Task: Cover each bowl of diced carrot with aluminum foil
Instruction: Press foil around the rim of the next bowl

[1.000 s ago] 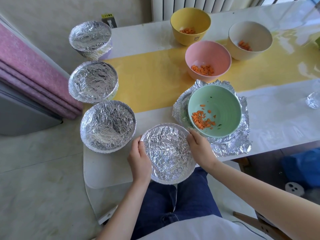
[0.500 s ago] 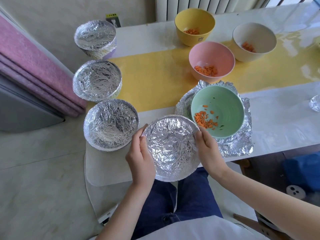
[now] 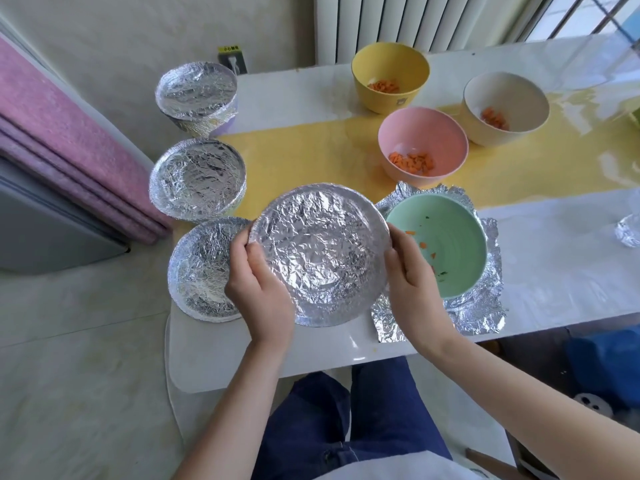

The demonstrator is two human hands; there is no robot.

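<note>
Lifted higher, foil-covered bowl (image 3: 322, 254) faces camera, left hand (image 3: 259, 289) and right hand (image 3: 412, 282) gripping rim.

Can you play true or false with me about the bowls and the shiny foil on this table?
1. The left hand and right hand both hold one foil-topped bowl. True.
2. The green bowl has foil over its top. False: its top is open, and it sits on a foil sheet.
3. The pink bowl has carrot pieces inside. True.
4. The yellow bowl is empty. False: carrot lies in it too.
5. Only one bowl wears foil. False: four do. These are the held one, plus the far covered bowl, the middle covered bowl and the near covered bowl in a row at the left.
</note>
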